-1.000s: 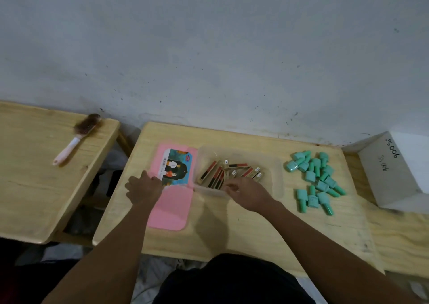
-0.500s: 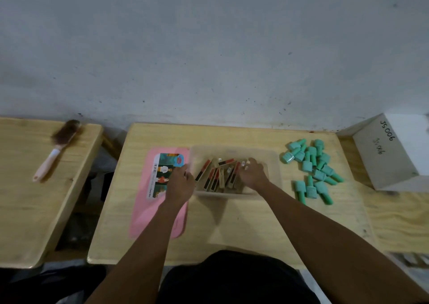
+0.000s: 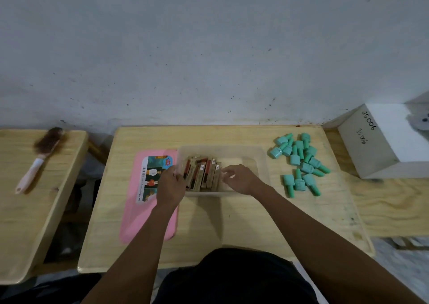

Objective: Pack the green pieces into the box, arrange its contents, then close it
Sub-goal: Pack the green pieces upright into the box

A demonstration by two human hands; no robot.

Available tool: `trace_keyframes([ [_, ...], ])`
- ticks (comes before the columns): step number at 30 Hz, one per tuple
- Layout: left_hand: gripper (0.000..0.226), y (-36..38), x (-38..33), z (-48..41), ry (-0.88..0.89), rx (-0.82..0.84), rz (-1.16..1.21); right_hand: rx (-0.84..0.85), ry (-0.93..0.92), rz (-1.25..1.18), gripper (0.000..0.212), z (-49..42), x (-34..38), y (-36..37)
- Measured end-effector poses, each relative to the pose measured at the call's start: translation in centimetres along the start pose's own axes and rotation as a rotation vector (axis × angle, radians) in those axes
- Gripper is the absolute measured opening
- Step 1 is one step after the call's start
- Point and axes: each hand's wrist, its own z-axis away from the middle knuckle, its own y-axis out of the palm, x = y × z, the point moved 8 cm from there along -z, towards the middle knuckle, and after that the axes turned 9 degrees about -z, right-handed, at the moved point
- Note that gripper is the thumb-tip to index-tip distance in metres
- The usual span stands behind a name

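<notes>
A clear plastic box stands in the middle of the wooden table. Inside it, several brown and red sticks are bunched side by side against its left wall. My left hand rests at the box's left wall, fingers against it. My right hand reaches into the box, fingertips touching the right side of the stick bundle. Several green pieces lie in a loose pile on the table right of the box. The pink lid with a picture label lies flat left of the box.
A white foam block marked "JS006" sits at the far right on a lower board. A brush with a pink handle lies on a separate table at left. A grey wall stands behind the tables.
My left hand moved from the pink lid to the box's left wall. My right hand went into the box, and the scattered sticks are now pushed together at the left side.
</notes>
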Motion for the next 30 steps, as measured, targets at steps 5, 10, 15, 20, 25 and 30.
trace_keyframes([
  [5, 0.037, -2.3, -2.5, 1.3, 0.054, -0.309, -0.03, -0.334, -0.108, 0.164, 0.027, 4.7, -2.5, -6.1],
  [10, 0.022, -0.5, -9.9, 3.9, 0.389, -0.341, 0.017, -0.581, -0.012, 0.097, 0.022, 9.0, -7.5, -11.6],
  [15, 0.019, 7.7, -18.1, 8.8, 0.747, 0.026, 0.003, -0.648, 0.208, 0.013, 0.025, 11.6, -14.2, -14.7],
  [20, 0.036, 17.6, -21.7, 11.8, 0.659, 0.483, -0.063, -0.658, 0.313, -0.056, 0.023, 12.7, -19.6, -16.0],
  [25, 0.064, 23.5, -20.6, 11.2, 0.494, 0.582, -0.459, -0.51, 0.386, -0.119, 0.039, 11.1, -23.1, -16.2],
  [30, 0.068, 26.0, -20.0, 10.5, 0.57, 0.55, -0.743, -0.455, 0.405, -0.092, 0.046, 8.9, -23.8, -16.3],
])
